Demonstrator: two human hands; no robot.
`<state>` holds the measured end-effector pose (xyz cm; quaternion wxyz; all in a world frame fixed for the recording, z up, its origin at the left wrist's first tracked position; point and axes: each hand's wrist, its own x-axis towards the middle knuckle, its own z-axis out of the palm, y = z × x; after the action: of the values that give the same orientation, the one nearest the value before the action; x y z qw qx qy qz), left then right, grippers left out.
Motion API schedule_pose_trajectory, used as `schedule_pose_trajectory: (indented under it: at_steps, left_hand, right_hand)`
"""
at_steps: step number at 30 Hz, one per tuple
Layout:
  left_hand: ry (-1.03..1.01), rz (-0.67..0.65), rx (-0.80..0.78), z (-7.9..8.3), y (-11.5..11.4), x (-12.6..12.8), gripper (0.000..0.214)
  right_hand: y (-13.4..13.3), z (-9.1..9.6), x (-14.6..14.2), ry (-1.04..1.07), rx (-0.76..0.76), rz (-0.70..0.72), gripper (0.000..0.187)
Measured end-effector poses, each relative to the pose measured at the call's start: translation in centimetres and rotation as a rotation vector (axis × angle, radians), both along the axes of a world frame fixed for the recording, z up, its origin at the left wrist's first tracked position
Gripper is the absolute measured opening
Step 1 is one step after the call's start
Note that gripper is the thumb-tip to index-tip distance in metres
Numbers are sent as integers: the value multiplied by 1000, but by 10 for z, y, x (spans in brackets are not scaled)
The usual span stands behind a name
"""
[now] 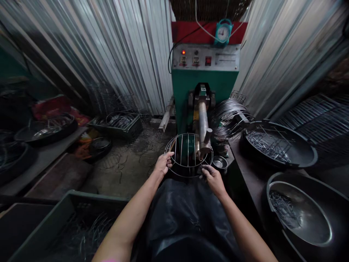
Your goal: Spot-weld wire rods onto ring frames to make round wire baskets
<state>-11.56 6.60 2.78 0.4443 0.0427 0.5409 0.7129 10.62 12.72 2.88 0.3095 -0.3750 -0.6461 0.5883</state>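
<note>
A round wire rack (181, 153), with two rings and several parallel bars, is held nearly level in front of the green welding machine (181, 87). My left hand (163, 163) grips its left rim between thumb and fingers. At the near right rim, my right hand (212, 177) is closed in a pinch. Whether those fingertips hold the rim or a small wire piece is unclear. Just above them, the tip of the machine's metal arm (204, 145) comes down over the rack's right side. A black apron (191, 218) covers my lap beneath the rack.
On the right stand wide pans (311, 156) of cut wire, a metal bowl (316, 225) and a bundle of bent wires (229, 118). A small metal dish (220, 162) sits beside the machine. Leftward are a green crate (68, 196) and a tray of wire pieces (131, 129).
</note>
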Motion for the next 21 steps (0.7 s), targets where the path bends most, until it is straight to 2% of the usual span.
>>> schedule_pose_trajectory:
  at_steps: [13,21]
  left_hand:
    - [-31,-27,-20,-1,6,-6,44]
    - [-17,3,-23,-3,4,-5,43]
  right_hand:
    - [6,3,-7,58,38,-4,28]
    - [5,3,-4,57,36,-7,28]
